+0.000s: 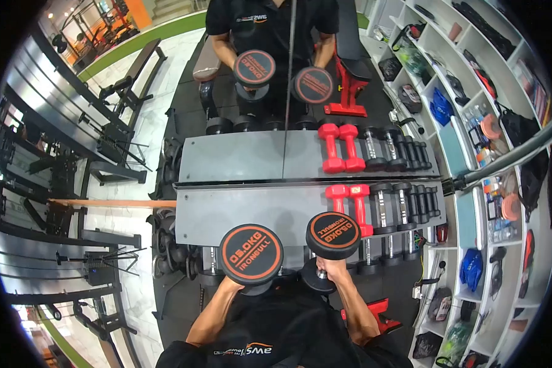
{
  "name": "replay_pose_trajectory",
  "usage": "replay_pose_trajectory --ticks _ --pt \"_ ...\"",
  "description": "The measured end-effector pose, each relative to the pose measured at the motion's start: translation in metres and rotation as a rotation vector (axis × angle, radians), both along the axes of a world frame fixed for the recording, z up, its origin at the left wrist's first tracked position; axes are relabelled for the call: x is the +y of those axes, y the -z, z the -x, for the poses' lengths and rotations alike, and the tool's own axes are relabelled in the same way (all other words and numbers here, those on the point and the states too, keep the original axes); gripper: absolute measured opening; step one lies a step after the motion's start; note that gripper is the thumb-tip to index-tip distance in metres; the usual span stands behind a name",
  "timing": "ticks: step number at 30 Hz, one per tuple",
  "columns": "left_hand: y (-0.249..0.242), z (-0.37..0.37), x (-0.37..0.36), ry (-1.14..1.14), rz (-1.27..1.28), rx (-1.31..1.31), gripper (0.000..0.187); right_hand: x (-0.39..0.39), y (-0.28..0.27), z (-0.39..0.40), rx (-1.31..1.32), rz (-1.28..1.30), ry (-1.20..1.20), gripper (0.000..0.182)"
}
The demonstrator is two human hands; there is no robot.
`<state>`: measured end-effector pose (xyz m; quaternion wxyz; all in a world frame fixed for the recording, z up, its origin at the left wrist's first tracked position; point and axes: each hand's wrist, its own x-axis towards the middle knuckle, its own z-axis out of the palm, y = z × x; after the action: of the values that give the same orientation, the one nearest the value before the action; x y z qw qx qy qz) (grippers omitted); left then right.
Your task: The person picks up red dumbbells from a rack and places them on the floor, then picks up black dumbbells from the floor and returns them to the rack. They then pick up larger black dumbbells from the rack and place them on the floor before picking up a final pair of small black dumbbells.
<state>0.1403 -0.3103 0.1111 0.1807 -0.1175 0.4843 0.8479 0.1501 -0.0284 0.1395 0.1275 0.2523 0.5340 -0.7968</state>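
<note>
1. Dumbbells (251,253), pair, matched; round black heads, orange ring and lettering, face marked 05.0KG IRONBULL. Location: one per hand, at the near edge of the grey shelf (251,214); whether either touches it, cannot tell.
2. Left hand (234,284): carrying one dumbbell, grip judged closed; fingers largely hidden behind the large front head. Wrist below, head face towards the viewer.
3. Right hand (332,267): wrapped around the bright metal handle (321,274) of the other dumbbell, between its two heads; this piece tilted, lettered head uppermost.
4. Handling, judged: moderately heavy, rigid, not fragile; weight massed at both ends, so apt to tip if held off-centre. Heads look rubbery, handle hard, possibly slippery with sweat.
5. Hold point, judged: mid-handle, full fist, thumb wrapped round, wrist straight. Heads too broad for a sure one-handed grasp; fingertips best kept out from between head and shelf.
6. Adjacent stock: two red dumbbells (337,200) beside a row of black-headed, metal-handled dumbbells (383,208), on the shelf's right side. Mirror (273,153) behind, repeating shelf and weights.
</note>
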Motion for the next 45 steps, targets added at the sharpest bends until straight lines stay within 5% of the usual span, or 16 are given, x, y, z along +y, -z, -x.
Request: replay_pose_trajectory --ticks 10,19,43,45 --pt "0.008 0.008 0.009 0.016 0.026 -0.090 0.004 -0.014 0.011 0.084 -0.158 -0.132 -0.086 0.027" --pt "0.011 -0.001 0.016 0.001 0.062 -0.145 0.004 -0.004 0.096 0.138 -0.294 -0.134 -0.166 0.032" --pt "0.009 0.045 0.040 0.167 0.102 -0.281 0.005 0.001 0.164 0.172 -0.421 -0.278 -0.061 0.020" --pt "0.011 0.058 0.050 0.199 0.113 -0.288 0.019 0.001 0.168 0.174 -0.440 -0.305 -0.052 0.020"
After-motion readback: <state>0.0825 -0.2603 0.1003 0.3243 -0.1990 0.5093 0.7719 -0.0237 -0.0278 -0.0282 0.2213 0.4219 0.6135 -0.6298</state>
